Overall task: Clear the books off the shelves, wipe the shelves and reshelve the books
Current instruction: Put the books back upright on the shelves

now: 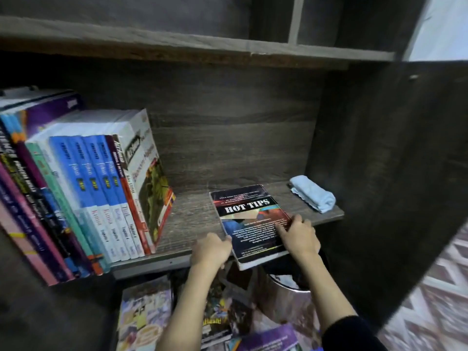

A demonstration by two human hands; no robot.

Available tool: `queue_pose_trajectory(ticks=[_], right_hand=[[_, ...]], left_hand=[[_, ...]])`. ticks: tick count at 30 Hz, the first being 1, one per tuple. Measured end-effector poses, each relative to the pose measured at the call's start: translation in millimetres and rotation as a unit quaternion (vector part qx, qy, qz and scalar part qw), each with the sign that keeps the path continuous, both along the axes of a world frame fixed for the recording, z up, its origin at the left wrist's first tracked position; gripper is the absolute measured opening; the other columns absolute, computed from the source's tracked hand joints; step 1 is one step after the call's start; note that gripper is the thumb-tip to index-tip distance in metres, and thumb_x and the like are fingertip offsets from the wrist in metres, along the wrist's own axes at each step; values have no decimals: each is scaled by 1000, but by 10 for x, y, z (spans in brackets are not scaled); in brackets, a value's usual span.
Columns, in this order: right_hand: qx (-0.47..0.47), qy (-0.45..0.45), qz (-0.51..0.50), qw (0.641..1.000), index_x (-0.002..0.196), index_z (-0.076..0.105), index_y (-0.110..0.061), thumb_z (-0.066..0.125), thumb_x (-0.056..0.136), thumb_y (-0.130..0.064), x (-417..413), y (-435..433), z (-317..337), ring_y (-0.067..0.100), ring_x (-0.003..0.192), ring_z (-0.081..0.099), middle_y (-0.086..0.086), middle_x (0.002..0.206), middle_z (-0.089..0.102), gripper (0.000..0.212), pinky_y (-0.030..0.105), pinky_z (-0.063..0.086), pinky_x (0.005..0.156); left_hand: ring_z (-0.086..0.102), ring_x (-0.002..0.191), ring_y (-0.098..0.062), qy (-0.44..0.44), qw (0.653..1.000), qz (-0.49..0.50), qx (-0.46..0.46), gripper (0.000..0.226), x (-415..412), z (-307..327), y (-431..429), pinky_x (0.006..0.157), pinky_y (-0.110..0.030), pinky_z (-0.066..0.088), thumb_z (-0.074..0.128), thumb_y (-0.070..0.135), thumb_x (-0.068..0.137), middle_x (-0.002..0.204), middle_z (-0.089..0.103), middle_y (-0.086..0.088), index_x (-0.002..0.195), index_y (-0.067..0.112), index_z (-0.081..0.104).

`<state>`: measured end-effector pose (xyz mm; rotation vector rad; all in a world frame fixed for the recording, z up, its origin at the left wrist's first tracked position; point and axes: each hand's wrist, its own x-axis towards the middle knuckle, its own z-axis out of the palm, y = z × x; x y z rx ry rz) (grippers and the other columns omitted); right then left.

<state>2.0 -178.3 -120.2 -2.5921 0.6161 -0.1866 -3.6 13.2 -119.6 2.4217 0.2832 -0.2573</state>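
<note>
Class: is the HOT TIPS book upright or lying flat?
Lying flat: the HOT TIPS book rests cover-up on the shelf, near end overhanging.

Two arms reach forward side by side, wrists straight. The left hand (211, 250) is knuckles-up, its curled fingers pinching the left edge of a book (249, 216) just beyond the fingertips. The right hand (300, 236) grips the opposite edge, bent fingers spread over the cover and pointing towards the left hand, thumb raised beyond them. A dark sleeve (350, 334) covers the right arm near the elbow.
</note>
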Motion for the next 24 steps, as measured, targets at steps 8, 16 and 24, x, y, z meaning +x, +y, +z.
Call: queue_pose_trajectory(ticks=[8,16,24], right_hand=[[91,31,-7,995,123,47,-4,63,82,-58,22,-179,4,35,120,50,16,132,50,70,38,42,91],[393,100,69,911,92,61,-14,84,70,-30,-67,-301,26,12,72,66,1,86,70,35,18,52,58],[556,119,56,821,104,65,-9,73,80,-16,-182,-198,-156,26,75,70,14,97,72,26,41,59,68]], left_hand=[[63,69,-19,60,949,46,-305,33,-5,-141,-108,56,-28,48,47,35,96,96,66,-10,112,7,56],[61,99,-29,65,955,39,-287,51,-9,-146,-8,71,-37,56,51,51,90,113,63,-11,114,7,59],[63,100,-28,90,947,22,-308,35,-12,-167,9,97,-42,47,43,28,100,108,66,-15,117,0,56]])
